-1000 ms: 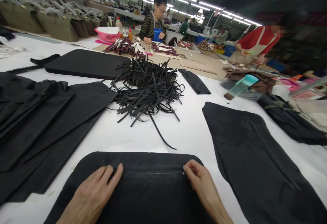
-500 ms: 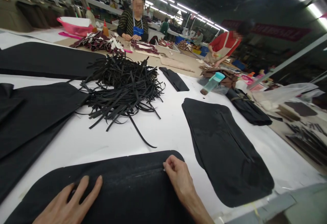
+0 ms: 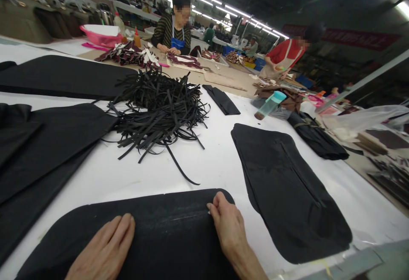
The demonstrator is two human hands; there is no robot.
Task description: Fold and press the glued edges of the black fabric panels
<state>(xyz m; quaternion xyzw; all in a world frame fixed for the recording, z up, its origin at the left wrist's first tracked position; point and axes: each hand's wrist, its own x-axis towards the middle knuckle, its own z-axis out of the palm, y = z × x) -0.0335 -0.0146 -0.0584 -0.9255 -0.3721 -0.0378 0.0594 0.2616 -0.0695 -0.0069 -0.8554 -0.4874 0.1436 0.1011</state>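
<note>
A black panel with rounded corners (image 3: 172,241) lies before me on the white table, pale scuff lines running across its upper part. On its left half rests my left hand (image 3: 104,246), palm down, its fingers straight and side by side. My right hand (image 3: 228,224) is at the panel's right end, with thumb and fingers pinched together. A tiny whitish bit shows by the thumb; what the pinch holds, if anything, is too small to name. Right of this hand lies a stack of black panels (image 3: 287,186), the top one with a long slit-like line.
A heap of black strips (image 3: 162,109) lies mid-table. Folded black sheets (image 3: 51,139) are on the left, a smaller black piece (image 3: 221,100) behind. A turquoise-lidded bottle (image 3: 270,104) lies tilted near a black bundle (image 3: 316,135). Two co-workers stand beyond the table.
My left hand has slid right, its spread fingers now drawn together. The right hand stays pinched at the same part of the panel. The whole view has shifted slightly.
</note>
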